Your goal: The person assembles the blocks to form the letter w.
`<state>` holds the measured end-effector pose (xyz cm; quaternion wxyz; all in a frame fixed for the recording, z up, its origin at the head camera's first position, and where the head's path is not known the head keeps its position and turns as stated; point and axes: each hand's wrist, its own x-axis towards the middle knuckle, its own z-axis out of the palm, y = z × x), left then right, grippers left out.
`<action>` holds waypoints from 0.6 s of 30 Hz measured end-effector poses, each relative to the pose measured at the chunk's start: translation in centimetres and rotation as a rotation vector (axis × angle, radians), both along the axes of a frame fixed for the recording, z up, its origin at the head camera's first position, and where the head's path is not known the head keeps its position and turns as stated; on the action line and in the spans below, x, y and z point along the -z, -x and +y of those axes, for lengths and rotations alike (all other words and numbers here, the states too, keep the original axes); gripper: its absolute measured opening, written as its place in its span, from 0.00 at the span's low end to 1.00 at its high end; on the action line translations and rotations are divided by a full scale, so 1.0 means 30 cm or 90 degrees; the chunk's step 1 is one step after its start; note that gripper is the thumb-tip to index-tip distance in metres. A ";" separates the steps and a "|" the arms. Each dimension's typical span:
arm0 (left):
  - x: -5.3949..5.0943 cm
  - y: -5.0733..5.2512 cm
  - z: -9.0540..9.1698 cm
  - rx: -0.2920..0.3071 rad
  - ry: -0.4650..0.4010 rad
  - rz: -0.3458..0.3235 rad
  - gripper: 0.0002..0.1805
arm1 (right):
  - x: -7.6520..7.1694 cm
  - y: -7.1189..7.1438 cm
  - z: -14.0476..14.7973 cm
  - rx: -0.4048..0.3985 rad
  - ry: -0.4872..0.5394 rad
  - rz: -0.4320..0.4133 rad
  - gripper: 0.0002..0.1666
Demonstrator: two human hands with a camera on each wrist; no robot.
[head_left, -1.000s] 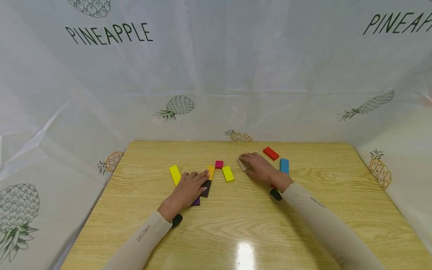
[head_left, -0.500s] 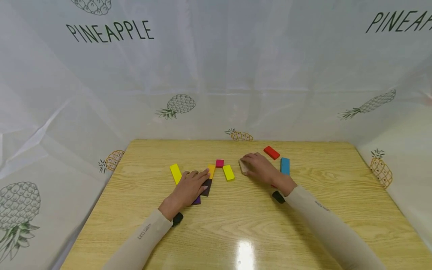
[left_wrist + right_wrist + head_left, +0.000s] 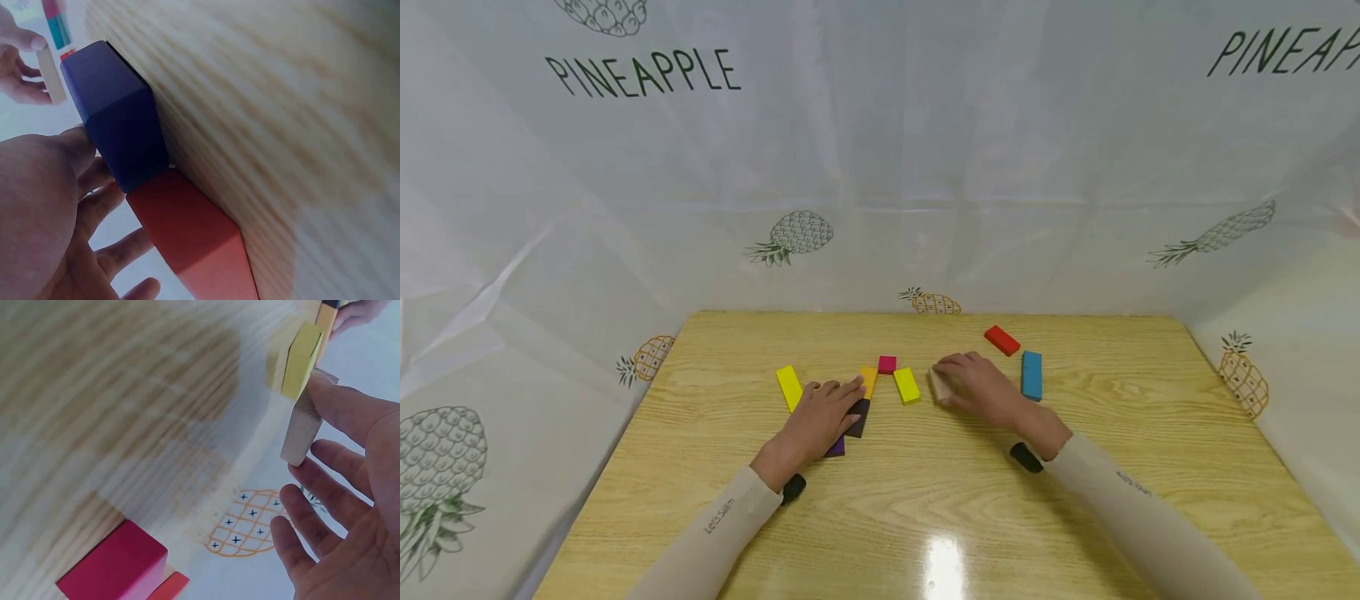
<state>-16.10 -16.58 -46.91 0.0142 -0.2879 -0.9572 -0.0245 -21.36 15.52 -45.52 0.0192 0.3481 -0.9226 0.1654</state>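
Note:
My left hand (image 3: 823, 417) rests over a row of blocks. Its fingertips touch the orange block (image 3: 868, 382) and its thumb lies at the black block (image 3: 858, 419). A purple block (image 3: 836, 448) pokes out beneath the palm; a yellow block (image 3: 789, 387) shows beyond the fingers. In the left wrist view, a dark blue-purple block (image 3: 125, 119) meets a red-orange one (image 3: 187, 231) end to end. My right hand (image 3: 988, 392) pinches a plain wooden block (image 3: 303, 428) between thumb and fingers, just right of a shorter yellow block (image 3: 907, 386).
A small magenta block (image 3: 887, 364) sits behind the shorter yellow one. Farther right lie a red block (image 3: 1002, 340) and a blue block (image 3: 1032, 376). A crimson block (image 3: 115, 562) shows in the right wrist view. A pineapple-print sheet (image 3: 880, 250) surrounds the wooden table (image 3: 940, 500).
My right hand has drawn the wooden block slightly toward me, uncovering more of the blue block while the forearm covers a dark red edge. My left hand has stayed in place.

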 end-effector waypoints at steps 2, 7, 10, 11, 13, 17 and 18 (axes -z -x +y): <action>-0.001 0.000 0.000 -0.001 -0.002 -0.003 0.27 | 0.000 -0.012 0.000 0.001 0.000 0.000 0.32; -0.004 -0.002 0.001 -0.004 -0.003 -0.009 0.27 | 0.005 -0.043 -0.004 -0.002 -0.003 0.007 0.33; -0.007 -0.005 0.000 -0.003 -0.002 -0.009 0.27 | 0.010 -0.062 -0.007 -0.010 0.006 0.014 0.33; -0.007 -0.006 0.000 -0.003 -0.003 -0.009 0.27 | 0.012 -0.069 -0.008 -0.013 0.009 0.017 0.33; -0.007 -0.006 -0.001 -0.002 -0.003 -0.006 0.27 | 0.013 -0.084 -0.011 -0.016 0.015 0.012 0.32; -0.002 -0.005 -0.002 -0.002 -0.002 -0.001 0.27 | 0.014 -0.111 -0.018 -0.016 0.014 -0.008 0.32; -0.001 -0.004 -0.002 -0.002 0.000 0.001 0.27 | 0.014 -0.118 -0.021 -0.016 0.013 -0.012 0.32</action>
